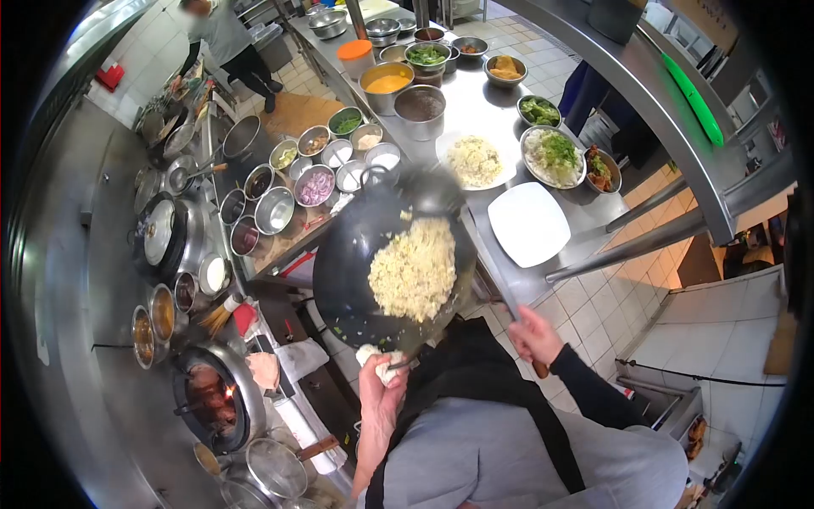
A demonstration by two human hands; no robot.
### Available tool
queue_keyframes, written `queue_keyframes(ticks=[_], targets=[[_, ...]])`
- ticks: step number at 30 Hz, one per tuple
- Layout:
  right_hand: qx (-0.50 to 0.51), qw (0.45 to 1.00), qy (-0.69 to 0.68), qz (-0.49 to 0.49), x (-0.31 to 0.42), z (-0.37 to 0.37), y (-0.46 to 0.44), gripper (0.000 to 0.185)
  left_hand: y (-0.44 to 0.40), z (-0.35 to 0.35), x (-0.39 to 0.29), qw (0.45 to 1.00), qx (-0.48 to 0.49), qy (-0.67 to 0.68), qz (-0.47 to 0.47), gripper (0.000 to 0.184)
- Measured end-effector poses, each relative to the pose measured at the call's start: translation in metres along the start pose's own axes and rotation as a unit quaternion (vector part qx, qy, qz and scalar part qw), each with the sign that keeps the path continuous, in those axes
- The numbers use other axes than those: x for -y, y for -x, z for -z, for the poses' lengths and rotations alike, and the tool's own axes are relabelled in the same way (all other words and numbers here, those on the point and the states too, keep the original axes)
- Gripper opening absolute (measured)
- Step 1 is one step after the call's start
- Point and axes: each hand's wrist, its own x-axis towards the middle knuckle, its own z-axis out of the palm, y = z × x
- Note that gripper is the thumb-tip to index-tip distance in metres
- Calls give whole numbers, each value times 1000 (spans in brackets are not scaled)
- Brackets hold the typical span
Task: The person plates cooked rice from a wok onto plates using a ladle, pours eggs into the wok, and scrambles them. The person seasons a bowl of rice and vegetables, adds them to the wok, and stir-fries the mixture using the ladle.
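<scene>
My left hand is closed around a folded white cloth at the near rim of a black wok. The wok is tilted, and a mound of fried rice with bits of egg and green lies in it. In my right hand is the long handle of a ladle. Its dark bowl, smeared by motion, is over the wok's far edge. Just beyond it, a plate of fried rice stands on the steel counter. A white square plate is nearer my right hand.
Metal bowls of sliced red onion and other ingredients stand left of the wok. A bowl of rice with greens sits at the right. A lit burner is at lower left. Another person stands at the far left.
</scene>
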Motion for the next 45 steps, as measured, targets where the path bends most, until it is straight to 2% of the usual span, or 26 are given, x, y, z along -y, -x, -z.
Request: queue_keyframes(ticks=[1,2,4,6,8,9,10,11,12,13,14,16,20,21,22,23,24,25,26,28,31,34,39,45], targets=[[-34,995,85,30,-3,-15,-2,48,-1,-1,-6,1000,11,4,2,20],[-62,982,170,60,-7,-30,-7,47,-12,-2,-9,997,40,-1,-61,15],[-113,953,229,165,-15,-44,-42,46,-50,-30,-37,996,-5,-16,-91,12],[-146,927,283,200,-8,-58,-67,48,-73,4,-51,990,106,-46,-79,7],[-151,925,226,264,5,-61,-62,48,-58,1,-25,995,30,-19,-98,17],[-148,912,233,302,6,-55,-59,46,-28,2,-4,985,-3,-47,-164,25],[-146,898,240,339,7,-50,-56,44,-15,-3,-7,985,28,-52,-162,24],[-147,900,268,310,10,-52,-54,41,-2,-9,-9,984,59,-56,-160,24],[-147,904,297,271,19,-56,-44,39,-19,4,-15,987,-63,-33,-142,23],[-137,937,238,216,40,-76,-31,34,-20,13,-38,987,79,-72,-117,18],[-117,959,188,178,51,-83,-29,40,-21,9,-46,985,121,-65,-108,15],[-111,973,121,161,68,-99,-23,47,-9,9,-55,979,72,-132,-134,17],[-113,930,286,201,54,-96,-34,53,22,23,-26,950,-30,-205,-236,18],[-114,914,337,197,31,-89,-47,53,12,48,-11,944,-12,-214,-251,19],[-74,962,249,80,38,-104,-43,48,-1,71,-1,938,7,-224,-265,21],[-55,984,166,-43,46,-119,-39,44,-2,74,4,938,-6,-241,-251,21],[28,992,12,-124,34,-124,-49,26,-4,81,4,949,-19,-224,-221,20],[92,981,-45,-163,31,-135,-56,13,-8,89,0,959,-35,-205,-191,20],[156,955,-150,-202,8,-133,-77,17,-7,96,-6,968,-56,-187,-160,19],[166,847,-374,-340,-23,-130,-99,19,-1,101,-14,987,-18,-122,-101,17],[174,808,-429,-365,-58,-123,-89,25,13,123,-7,985,-51,-149,-65,17],[216,812,-430,-331,-61,-107,-56,29,29,117,-7,974,-73,-200,-77,20],[151,894,-344,-246,-7,-90,14,32,32,81,-14,967,-15,-245,-66,25],[53,957,-255,-129,33,-50,69,36,-3,20,-14,960,68,-266,-54,25]])
